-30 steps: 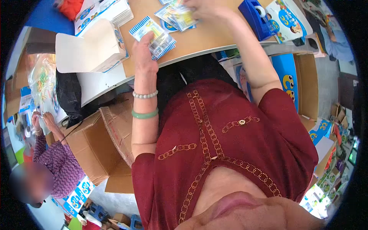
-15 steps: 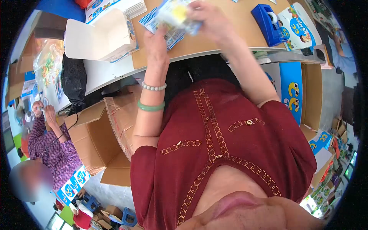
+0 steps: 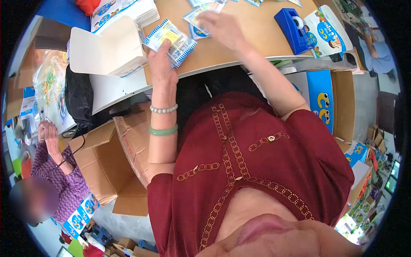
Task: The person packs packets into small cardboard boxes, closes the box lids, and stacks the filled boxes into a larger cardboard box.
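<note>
**Clear plastic packet with blue-and-white striped ends (image 3: 183,46) was held in left hand (image 3: 160,63)**

The packet was flat and rather square, its film shiny and a little wrinkled, with a yellow patch and pale printing visible through it. It was above the near edge of the smooth brown tabletop (image 3: 257,32), tilted. The left hand was closed on it, the thumb pressed on top and the fingers hidden beneath; whether another packet lay under it, I could not tell.

Half a second earlier, the right hand (image 3: 224,29) was close at the left one, with a packet between them. Now the two hands were apart, and the right was over a second striped packet (image 3: 192,16) on the table. Its fingers were bent and blurred, so I could not tell if they gripped this packet or only touched it.

On the left wrist were a bracelet of round pale beads (image 3: 164,109) and a smooth green bangle (image 3: 162,130). To the left stood an open white carton of thin card (image 3: 102,49), its flap wide; to the right, a glossy blue tape dispenser (image 3: 287,32) was beside a printed white-and-blue box (image 3: 327,34). Below the table was an open brown corrugated box (image 3: 100,165), with creased flaps.
</note>
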The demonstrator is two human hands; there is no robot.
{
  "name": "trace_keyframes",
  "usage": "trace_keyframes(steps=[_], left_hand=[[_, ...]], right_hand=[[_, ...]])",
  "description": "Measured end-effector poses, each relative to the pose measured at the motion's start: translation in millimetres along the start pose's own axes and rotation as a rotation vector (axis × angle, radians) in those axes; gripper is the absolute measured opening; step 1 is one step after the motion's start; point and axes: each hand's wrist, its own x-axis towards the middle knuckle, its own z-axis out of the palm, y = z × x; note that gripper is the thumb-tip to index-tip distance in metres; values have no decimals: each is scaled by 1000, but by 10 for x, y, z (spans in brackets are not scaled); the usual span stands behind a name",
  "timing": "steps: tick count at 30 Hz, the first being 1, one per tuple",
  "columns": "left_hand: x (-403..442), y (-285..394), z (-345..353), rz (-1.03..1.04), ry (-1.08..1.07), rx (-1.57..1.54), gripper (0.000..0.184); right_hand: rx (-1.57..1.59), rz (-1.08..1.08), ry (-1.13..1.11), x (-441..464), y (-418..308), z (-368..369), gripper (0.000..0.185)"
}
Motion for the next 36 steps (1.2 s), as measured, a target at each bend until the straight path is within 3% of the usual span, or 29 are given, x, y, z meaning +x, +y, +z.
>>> trace_keyframes(steps=[5, 7, 11, 13, 15, 17, 19, 21, 24, 26, 27, 29, 30, 32, 33, 34, 35, 36], left_hand=[[43, -57, -31, -19, -36, -15, 30], [45, -57, -14, -32, -43, -26, 29], [36, -30, -63, -59, -37, 7, 30], [-7, -4, -53, -51, -64, 26, 30], [33, -61, -77, -47, -70, 19, 31], [36, -86, -35, -46, -96, 17, 31], [3, -61, 20, -25, -88, 44, 31], [12, -69, 10, -20, -79, 34, 31], [-8, -68, -34, -28, -64, 29, 31], [-21, -38, -1, -28, -71, 21, 31], [-46, -16, 16, -29, -60, 33, 32], [-107, 29, 94, -17, -42, 39, 32], [-151, 59, 175, 37, -17, 84, 32], [-149, 13, 235, 80, -9, 139, 32], [-88, -87, 248, 146, -65, 121, 35], [-27, -145, 300, 218, -129, 100, 37], [-20, -128, 357, 224, -161, 103, 37], [-56, -83, 378, 148, -192, 72, 40]], right_hand=[[-268, 208, 63, 361, 104, -125, 29], [-356, -10, 123, 369, 263, 98, 31], [-52, 89, 143, 637, 766, 197, 27], [66, 145, 32, 663, 822, -93, 27], [414, 57, -212, 655, 831, -297, 31], [245, 34, -170, 509, 535, -276, 37], [-365, -286, -241, 444, 440, -136, 46], [-438, -267, -279, 390, 343, -195, 53], [-538, -288, -74, 298, 320, -70, 43], [-453, 117, -357, 199, 32, -177, 52], [-451, 112, -351, 196, 163, -166, 52], [35, 31, -151, 231, 546, -128, 49], [34, 21, -152, 208, 429, -146, 49], [926, 134, -245, 27, 82, -156, 47], [930, 134, -219, 5, 36, -50, 47], [715, 91, -163, 17, 22, 115, 45], [495, 51, -105, 39, 50, 221, 43], [492, 43, -80, 44, 130, 285, 43]])
